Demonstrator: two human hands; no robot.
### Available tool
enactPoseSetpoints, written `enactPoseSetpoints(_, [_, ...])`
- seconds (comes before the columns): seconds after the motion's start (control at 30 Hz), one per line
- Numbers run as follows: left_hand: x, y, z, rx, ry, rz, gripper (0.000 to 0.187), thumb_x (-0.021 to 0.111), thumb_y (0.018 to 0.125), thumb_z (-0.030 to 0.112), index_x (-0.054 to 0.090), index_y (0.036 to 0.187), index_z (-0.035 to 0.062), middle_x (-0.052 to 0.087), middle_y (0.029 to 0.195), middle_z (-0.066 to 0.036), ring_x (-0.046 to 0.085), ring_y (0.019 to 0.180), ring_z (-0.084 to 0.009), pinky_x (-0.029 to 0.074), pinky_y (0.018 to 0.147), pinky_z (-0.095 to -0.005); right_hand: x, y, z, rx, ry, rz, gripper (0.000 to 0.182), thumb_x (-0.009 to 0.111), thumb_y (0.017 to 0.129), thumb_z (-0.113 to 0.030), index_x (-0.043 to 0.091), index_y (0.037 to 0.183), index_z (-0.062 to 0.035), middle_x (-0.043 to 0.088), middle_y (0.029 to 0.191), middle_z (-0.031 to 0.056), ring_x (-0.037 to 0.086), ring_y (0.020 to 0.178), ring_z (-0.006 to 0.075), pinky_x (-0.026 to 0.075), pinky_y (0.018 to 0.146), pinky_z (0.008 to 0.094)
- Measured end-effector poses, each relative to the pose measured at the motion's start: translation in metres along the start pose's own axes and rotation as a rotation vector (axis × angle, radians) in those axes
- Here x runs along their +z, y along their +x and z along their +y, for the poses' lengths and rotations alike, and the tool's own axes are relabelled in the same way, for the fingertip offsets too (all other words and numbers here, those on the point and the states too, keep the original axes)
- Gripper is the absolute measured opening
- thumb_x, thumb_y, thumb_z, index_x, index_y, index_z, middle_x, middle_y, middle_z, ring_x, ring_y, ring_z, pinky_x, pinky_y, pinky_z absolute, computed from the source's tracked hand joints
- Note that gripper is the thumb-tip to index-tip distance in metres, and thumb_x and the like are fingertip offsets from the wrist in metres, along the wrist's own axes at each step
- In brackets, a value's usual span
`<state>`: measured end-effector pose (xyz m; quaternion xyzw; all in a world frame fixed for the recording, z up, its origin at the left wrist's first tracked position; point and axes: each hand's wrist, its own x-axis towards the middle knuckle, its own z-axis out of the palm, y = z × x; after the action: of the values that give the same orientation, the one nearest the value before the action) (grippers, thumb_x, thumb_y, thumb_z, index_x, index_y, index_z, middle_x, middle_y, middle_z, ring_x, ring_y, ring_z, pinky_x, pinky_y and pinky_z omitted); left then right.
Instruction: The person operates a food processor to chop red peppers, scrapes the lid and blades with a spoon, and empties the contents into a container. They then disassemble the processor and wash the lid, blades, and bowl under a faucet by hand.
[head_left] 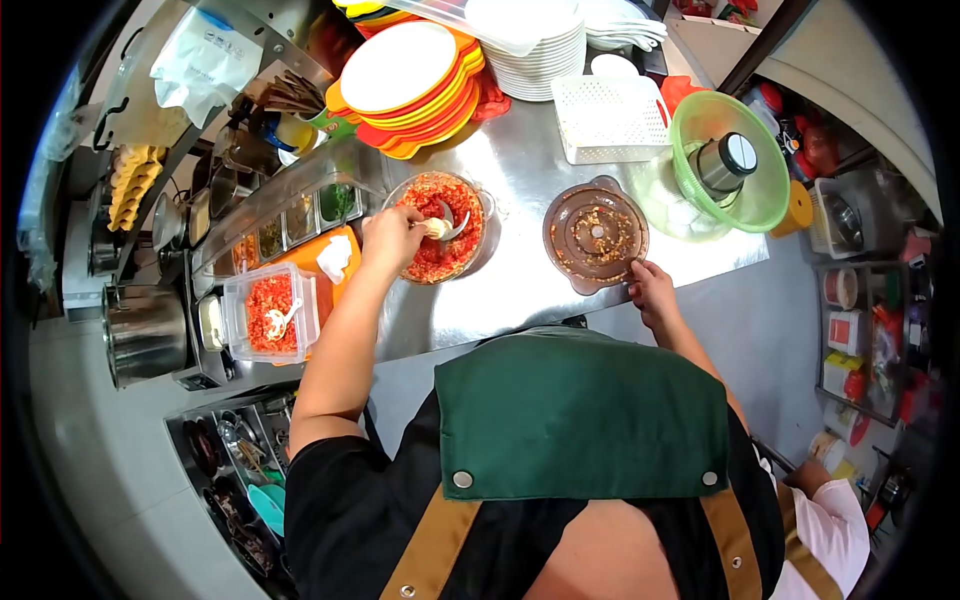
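Observation:
In the head view, a clear chopper bowl (487,215) of chopped red chili (437,264) stands on the steel counter. Inside it are curved metal blades (459,226) on a pale hub. My left hand (390,240) reaches over the bowl's rim, its fingers closed on the blade hub. To the right lies a round brown translucent lid (566,232), its surface dotted with chopped bits. My right hand (652,290) pinches the lid's lower right edge between thumb and fingers.
At left sits a clear tub of chopped red chili (268,302) with a white spoon. Colourful plates (398,70), white plates (525,50) and a white basket (612,118) line the back. A green colander (776,185) holds a motor unit (722,160). Another person's sleeve (835,525) shows at lower right.

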<state>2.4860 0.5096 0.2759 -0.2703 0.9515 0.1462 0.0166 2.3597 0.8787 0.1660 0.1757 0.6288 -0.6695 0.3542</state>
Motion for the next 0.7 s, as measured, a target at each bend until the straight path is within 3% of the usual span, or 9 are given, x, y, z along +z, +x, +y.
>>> enactPoseSetpoints(0.13, [-0.005, -0.003, -0.022, -0.081, -0.343, 0.041, 0.019, 0.067, 0.07, 0.016, 0.065, 0.083, 0.0015, 0.064, 0.073, -0.015, 0.061, 0.065, -0.0256, 0.048, 0.062, -0.0338, 0.003, -0.009, 0.005, -0.047, 0.022, -0.009, 0.013, 0.054, 0.084, -0.018, 0.052, 0.076, -0.0077, 0.047, 0.063, -0.001, 0.04, 0.045, 0.0068, 0.026, 0.037, 0.0186])
enactPoseSetpoints(0.17, [-0.014, -0.007, -0.018, -0.108, -0.438, 0.049, 0.019, 0.068, 0.072, 0.008, 0.062, 0.083, -0.0058, 0.062, 0.068, -0.008, 0.055, 0.06, -0.01, 0.045, 0.056, -0.023, 0.003, -0.012, 0.006, -0.049, 0.022, -0.007, 0.013, 0.054, 0.084, -0.018, 0.052, 0.076, -0.0077, 0.047, 0.063, -0.001, 0.04, 0.045, 0.0068, 0.026, 0.037, 0.0186])
enactPoseSetpoints(0.27, [-0.013, -0.012, -0.027, -0.155, -0.633, 0.053, 0.017, 0.068, 0.073, 0.006, 0.062, 0.084, -0.0056, 0.061, 0.068, -0.006, 0.054, 0.059, -0.0094, 0.044, 0.055, -0.0229, -0.002, -0.021, 0.008, -0.08, -0.042, 0.003, 0.015, 0.054, 0.084, -0.018, 0.05, 0.074, -0.0085, 0.047, 0.06, -0.0017, 0.039, 0.045, 0.0062, 0.026, 0.039, 0.0182])
enactPoseSetpoints(0.33, [-0.011, -0.02, -0.022, -0.189, -0.561, 0.058, 0.018, 0.068, 0.073, 0.009, 0.062, 0.084, -0.0037, 0.064, 0.07, -0.01, 0.058, 0.061, -0.0129, 0.046, 0.057, -0.0258, -0.005, -0.024, 0.011, -0.136, -0.022, 0.011, 0.015, 0.055, 0.084, -0.017, 0.05, 0.072, -0.0084, 0.045, 0.056, -0.0026, 0.038, 0.045, 0.0057, 0.027, 0.04, 0.0181])
enactPoseSetpoints(0.47, [0.005, -0.024, -0.026, -0.142, -0.44, 0.198, 0.018, 0.067, 0.074, 0.008, 0.063, 0.086, -0.0046, 0.061, 0.068, -0.005, 0.053, 0.059, -0.0071, 0.043, 0.053, -0.0203, -0.01, -0.028, 0.011, -0.2, 0.02, 0.022, 0.016, 0.055, 0.084, -0.017, 0.05, 0.071, -0.0084, 0.045, 0.054, -0.0029, 0.037, 0.044, 0.0052, 0.027, 0.04, 0.0185])
enactPoseSetpoints(0.57, [0.006, -0.029, -0.021, -0.196, -0.53, 0.26, 0.016, 0.066, 0.075, 0.007, 0.062, 0.085, -0.0047, 0.061, 0.068, -0.005, 0.053, 0.059, -0.0073, 0.043, 0.053, -0.0198, -0.012, -0.033, 0.009, -0.28, 0.037, 0.089, 0.016, 0.055, 0.084, -0.017, 0.052, 0.071, -0.0078, 0.045, 0.054, -0.0032, 0.037, 0.044, 0.0048, 0.027, 0.04, 0.0186])
enactPoseSetpoints(0.7, [0.003, -0.022, -0.025, -0.11, -0.752, 0.32, 0.014, 0.065, 0.076, 0.007, 0.062, 0.085, -0.0042, 0.06, 0.069, -0.003, 0.052, 0.058, -0.0062, 0.041, 0.051, -0.0184, -0.014, -0.044, 0.013, -0.357, 0.093, 0.099, 0.014, 0.056, 0.084, -0.017, 0.055, 0.074, -0.0074, 0.045, 0.054, -0.0035, 0.038, 0.045, 0.0046, 0.028, 0.041, 0.0184])
